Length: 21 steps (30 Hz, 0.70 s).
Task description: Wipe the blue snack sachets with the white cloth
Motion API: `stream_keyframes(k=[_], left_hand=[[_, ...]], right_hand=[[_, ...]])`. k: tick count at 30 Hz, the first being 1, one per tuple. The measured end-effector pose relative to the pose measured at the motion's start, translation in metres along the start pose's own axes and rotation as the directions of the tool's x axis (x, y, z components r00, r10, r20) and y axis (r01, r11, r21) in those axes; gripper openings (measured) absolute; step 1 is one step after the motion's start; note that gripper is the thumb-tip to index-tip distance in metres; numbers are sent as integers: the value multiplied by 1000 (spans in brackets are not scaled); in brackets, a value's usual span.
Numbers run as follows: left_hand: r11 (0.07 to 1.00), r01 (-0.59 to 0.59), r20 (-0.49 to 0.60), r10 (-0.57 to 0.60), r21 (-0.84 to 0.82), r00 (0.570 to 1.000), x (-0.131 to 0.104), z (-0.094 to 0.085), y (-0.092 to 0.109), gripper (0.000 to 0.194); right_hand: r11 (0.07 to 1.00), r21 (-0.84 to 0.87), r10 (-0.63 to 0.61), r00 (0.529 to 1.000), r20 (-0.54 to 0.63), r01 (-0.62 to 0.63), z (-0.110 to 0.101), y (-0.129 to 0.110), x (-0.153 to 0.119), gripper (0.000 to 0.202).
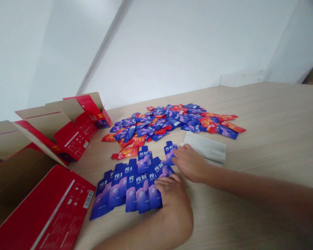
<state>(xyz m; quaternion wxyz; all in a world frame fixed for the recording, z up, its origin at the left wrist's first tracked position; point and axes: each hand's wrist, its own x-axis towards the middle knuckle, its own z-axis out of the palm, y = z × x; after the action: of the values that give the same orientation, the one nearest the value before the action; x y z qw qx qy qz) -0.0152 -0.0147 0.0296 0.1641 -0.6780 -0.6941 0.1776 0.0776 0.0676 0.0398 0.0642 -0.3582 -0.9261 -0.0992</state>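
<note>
Several blue-purple pouches (pixel 117 187) lie overlapping in rows on the light wooden table. My left hand (pixel 169 191) rests over the right end of these rows, its fingertips on a pouch (pixel 154 194); its thumb side is partly hidden. Farther up and to the right, my right hand (pixel 186 159) has its fingers closed on the right edge of another blue pouch (pixel 169 152). A pouch (pixel 144 159) lies upright in line above the rows. Behind the hands spreads a heap of mixed blue and red-orange pouches (pixel 159 121).
Open red cardboard boxes stand along the left, the nearest (pixel 65 208) beside the rows and others (pixel 75 139) behind it. A folded grey cloth (pixel 206 147) lies just beyond my right hand. A white wall (pixel 172 52) rises behind the table (pixel 263 139).
</note>
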Motion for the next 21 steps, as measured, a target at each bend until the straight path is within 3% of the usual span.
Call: stream_keyframes(k=[6, 10, 15, 18, 21], left_hand=[[1000, 5, -4, -5, -8, 1000, 0, -1, -1, 34], [999, -13, 12, 13, -29, 1000, 2, -1, -2, 42], [998, -9, 57, 12, -60, 998, 6, -3, -4, 34], [996, -14, 90, 22, -89, 996, 7, -7, -7, 33], [991, -26, 116, 41, -130, 992, 7, -13, -10, 34]], right_hand=[[994, 106, 37, 999, -26, -35, -7, -4, -25, 18], [969, 115, 226, 973, -48, -220, -11, 26, -25, 32], [962, 160, 215, 975, 61, -222, 20, 68, -21, 63], [954, 144, 252, 963, 92, -263, 36, 82, -18, 45], [922, 187, 330, 941, 77, -339, 37, 91, -11, 36]])
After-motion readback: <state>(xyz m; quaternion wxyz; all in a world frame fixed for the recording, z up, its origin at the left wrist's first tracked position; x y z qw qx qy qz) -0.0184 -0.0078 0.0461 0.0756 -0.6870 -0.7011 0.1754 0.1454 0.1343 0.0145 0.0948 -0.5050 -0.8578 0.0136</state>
